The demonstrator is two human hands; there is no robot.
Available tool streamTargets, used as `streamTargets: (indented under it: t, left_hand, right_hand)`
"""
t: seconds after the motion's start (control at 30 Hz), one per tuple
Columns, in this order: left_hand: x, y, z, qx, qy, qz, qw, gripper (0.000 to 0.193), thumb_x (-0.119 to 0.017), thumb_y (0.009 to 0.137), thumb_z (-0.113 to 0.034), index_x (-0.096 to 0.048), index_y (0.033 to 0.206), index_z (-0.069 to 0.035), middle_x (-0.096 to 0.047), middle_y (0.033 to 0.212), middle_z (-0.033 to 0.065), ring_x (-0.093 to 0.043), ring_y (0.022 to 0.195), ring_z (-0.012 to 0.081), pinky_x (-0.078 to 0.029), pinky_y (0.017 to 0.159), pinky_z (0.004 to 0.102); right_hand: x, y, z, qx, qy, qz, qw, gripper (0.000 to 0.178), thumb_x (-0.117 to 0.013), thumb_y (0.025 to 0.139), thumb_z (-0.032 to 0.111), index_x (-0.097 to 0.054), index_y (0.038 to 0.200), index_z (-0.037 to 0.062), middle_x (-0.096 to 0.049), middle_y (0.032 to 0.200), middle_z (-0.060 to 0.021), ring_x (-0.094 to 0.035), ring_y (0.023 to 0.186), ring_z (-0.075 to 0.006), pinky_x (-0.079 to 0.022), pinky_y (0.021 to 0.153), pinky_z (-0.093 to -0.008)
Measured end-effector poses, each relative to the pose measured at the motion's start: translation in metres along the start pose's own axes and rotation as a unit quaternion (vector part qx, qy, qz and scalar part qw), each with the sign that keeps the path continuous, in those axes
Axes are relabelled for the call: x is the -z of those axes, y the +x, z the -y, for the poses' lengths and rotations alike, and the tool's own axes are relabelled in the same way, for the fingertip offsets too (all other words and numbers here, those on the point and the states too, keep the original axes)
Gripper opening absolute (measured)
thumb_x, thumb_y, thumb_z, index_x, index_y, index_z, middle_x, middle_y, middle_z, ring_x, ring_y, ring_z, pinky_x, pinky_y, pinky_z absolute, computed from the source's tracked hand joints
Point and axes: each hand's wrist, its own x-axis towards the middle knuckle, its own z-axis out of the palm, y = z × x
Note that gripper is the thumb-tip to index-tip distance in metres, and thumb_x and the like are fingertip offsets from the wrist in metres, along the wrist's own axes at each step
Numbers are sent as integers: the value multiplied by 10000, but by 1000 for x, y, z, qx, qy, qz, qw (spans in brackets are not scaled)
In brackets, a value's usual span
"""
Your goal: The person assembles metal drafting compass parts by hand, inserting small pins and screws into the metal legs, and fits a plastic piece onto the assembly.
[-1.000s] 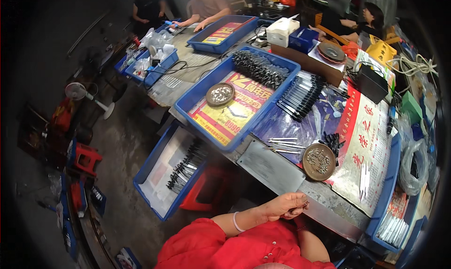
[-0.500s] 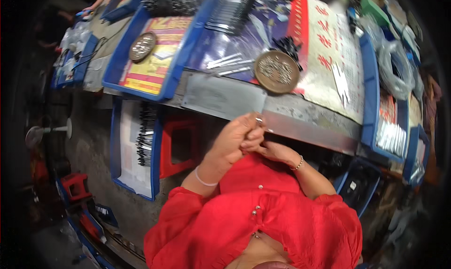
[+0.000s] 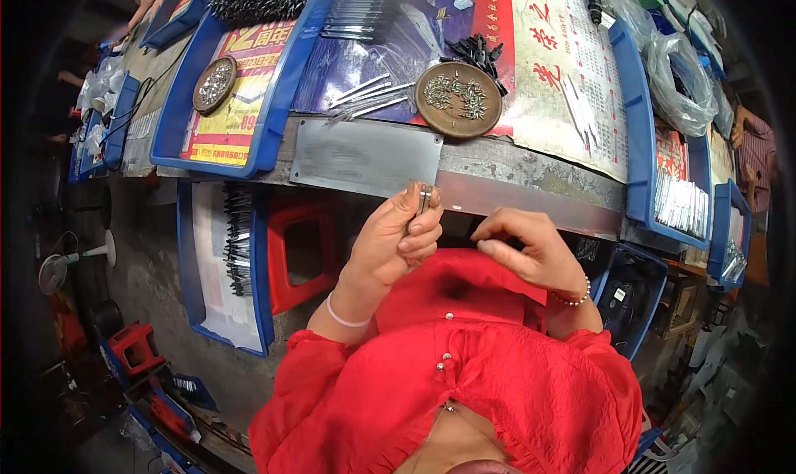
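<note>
1. Metal pieces pinched upright in left hand, near front edge of tabletop.
2. Right hand loosely curled, thumb apart, nothing visibly held.
3. Could slip below that edge through a loosened pinch.

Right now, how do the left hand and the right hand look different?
The left hand pinches a small metal item; the right hand is loosely curled, with nothing visible in it. The left hand's wrist wears a plain pale band, the right hand's a beaded bracelet. Both hands are bare.
</note>
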Motion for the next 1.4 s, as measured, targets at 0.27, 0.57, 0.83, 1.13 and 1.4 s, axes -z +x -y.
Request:
streamTargets:
  t: [0.27,0.57,0.83,1.13,1.4]
  left_hand:
    - [4,2,0,11,0,11,1000,278,-397,958,-335,-473,943,-68,-364,622,-29,-300,431,35,-249,397,173]
    - [7,0,5,34,33,12,999,260,-426,948,-336,-459,879,-87,-366,609,-32,-301,443,35,-238,412,175]
    - [22,-11,0,24,18,0,1000,223,-416,958,-278,-495,902,-77,-405,639,-25,-298,443,46,-228,414,187]
    - [24,-3,4,55,20,18,998,222,-436,950,-289,-482,915,-74,-399,655,-32,-319,472,41,-243,434,176]
    - [18,2,10,81,39,12,996,227,-434,951,-294,-481,906,-77,-377,629,-33,-298,450,37,-233,417,183]
  right_hand:
    - [33,21,2,37,-142,-194,970,108,-599,805,52,-587,884,-19,-595,781,-120,-579,682,-234,-460,634,-299]
    - [122,105,-39,2,-268,-224,937,148,-566,820,93,-580,922,-13,-612,824,-111,-578,754,-200,-457,684,-306]
    - [139,162,-90,15,-396,-158,905,210,-582,706,108,-593,898,22,-573,877,-185,-559,855,-354,-452,769,-411]
    - [138,164,-93,-1,-435,-146,889,164,-565,719,90,-547,866,18,-564,817,-184,-561,809,-360,-454,732,-423]
    - [138,159,-81,-69,-472,-153,866,227,-526,761,69,-460,967,-1,-582,867,-211,-581,827,-368,-460,711,-438]
